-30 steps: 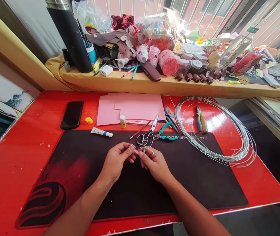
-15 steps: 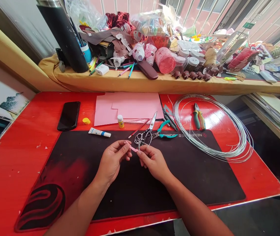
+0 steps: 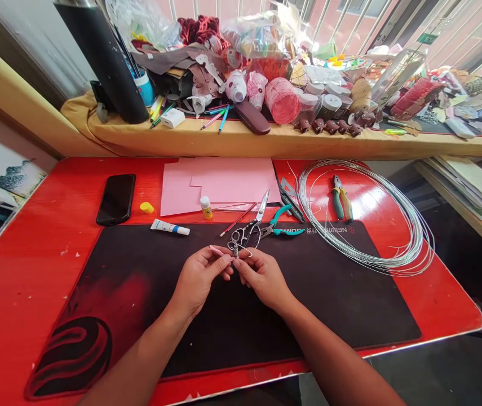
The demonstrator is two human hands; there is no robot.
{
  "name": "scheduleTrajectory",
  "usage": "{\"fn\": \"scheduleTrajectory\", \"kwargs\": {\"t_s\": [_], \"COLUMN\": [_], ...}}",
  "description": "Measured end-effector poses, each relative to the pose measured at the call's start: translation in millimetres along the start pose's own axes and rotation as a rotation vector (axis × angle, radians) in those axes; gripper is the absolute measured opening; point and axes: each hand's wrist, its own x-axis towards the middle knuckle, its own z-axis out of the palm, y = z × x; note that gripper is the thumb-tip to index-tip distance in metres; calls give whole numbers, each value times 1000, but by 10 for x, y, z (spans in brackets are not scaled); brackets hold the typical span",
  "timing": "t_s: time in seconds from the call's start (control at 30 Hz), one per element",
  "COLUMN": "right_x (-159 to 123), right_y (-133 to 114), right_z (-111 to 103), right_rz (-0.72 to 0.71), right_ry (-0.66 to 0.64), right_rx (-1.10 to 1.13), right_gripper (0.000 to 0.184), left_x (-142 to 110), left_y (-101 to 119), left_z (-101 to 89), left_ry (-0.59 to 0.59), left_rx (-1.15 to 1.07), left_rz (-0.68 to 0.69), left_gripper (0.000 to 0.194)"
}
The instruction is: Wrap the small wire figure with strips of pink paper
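1. So, at the upper left of the frame, a black flask (image 3: 103, 67) stands on the cloth-covered sill (image 3: 181, 145).
2. Below it, left of centre, a phone (image 3: 116, 199) lies on the red table (image 3: 16, 276), with a yellow cap (image 3: 146, 207) to its right.
3. Next comes a tube (image 3: 169, 226), lying along the upper edge of the dark mat (image 3: 329, 304).
4. Just left of the middle, the left hand (image 3: 194, 279) has a narrow grip: thumb and fingers pinch a pink strip (image 3: 215, 250), its free end pointing to the upper left.
5. Above that hand, a small bottle (image 3: 206, 207) stands beside pink sheets (image 3: 232, 175).
6. At the centre of the frame, between the hands, is a wire piece (image 3: 236, 250), its coiled stem roughly upright with loops at the top; the strip meets its lower part.
7. Just right of it, the right hand (image 3: 266, 279) holds the stem's lower end in a close grip of thumb and fingers.
8. Beyond the hands lie a pencil (image 3: 238, 220), scissors (image 3: 262, 206) and teal cutters (image 3: 289, 232).
9. Towards the right, a large wire coil (image 3: 417, 242) rests partly on the mat, with pliers (image 3: 341, 200) inside its ring.
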Motion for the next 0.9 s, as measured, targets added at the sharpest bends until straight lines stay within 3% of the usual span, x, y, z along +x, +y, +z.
{"fn": "scheduleTrajectory", "kwargs": {"t_s": [0.27,0.53,0.7,0.9], "right_x": [-12,-5,-17,-27], "right_y": [4,0,-9,19], "right_z": [-23,-12,12,41], "right_rz": [31,22,-17,-75], "right_ry": [-20,26,60,119], "right_rx": [-24,-40,-89,-159], "right_gripper": [30,28,26,25], "left_x": [12,31,27,-7], "left_y": [89,36,12,4], "left_z": [-36,-48,-29,0], "left_ry": [47,-20,-2,-19], "left_rx": [-122,-105,-83,-110], "left_rz": [14,-5,39,7], "left_gripper": [38,41,34,38]}}
